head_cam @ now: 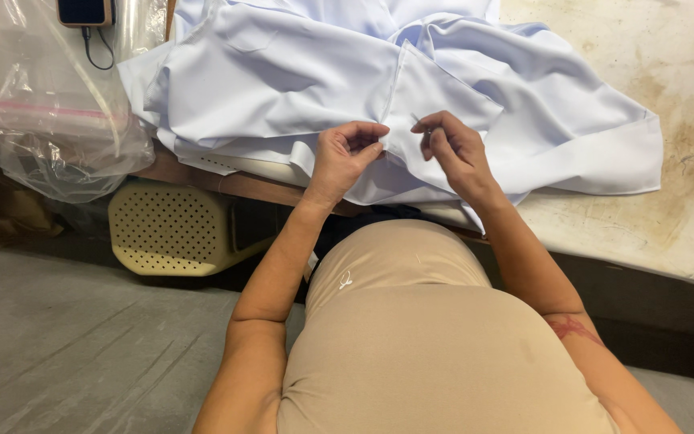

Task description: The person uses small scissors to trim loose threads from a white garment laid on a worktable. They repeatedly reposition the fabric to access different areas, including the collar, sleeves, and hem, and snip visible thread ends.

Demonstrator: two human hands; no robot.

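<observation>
Both hands (pixel 399 153) pinched shut on lt-blue fabric (pixel 283 88) edge.

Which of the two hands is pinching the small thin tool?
The right hand: a thin tool shows at its fingertips. The left hand only grips the pale blue fabric.

The pale blue garment (pixel 299 88) runs off the top edge, and a thin object (pixel 419 122) in the right hand's (pixel 455 153) grip is too small to tell.

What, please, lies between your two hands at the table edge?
In the head view, a fold of the pale blue fabric garment spans the gap between the left hand and right hand; both pinch it.
</observation>
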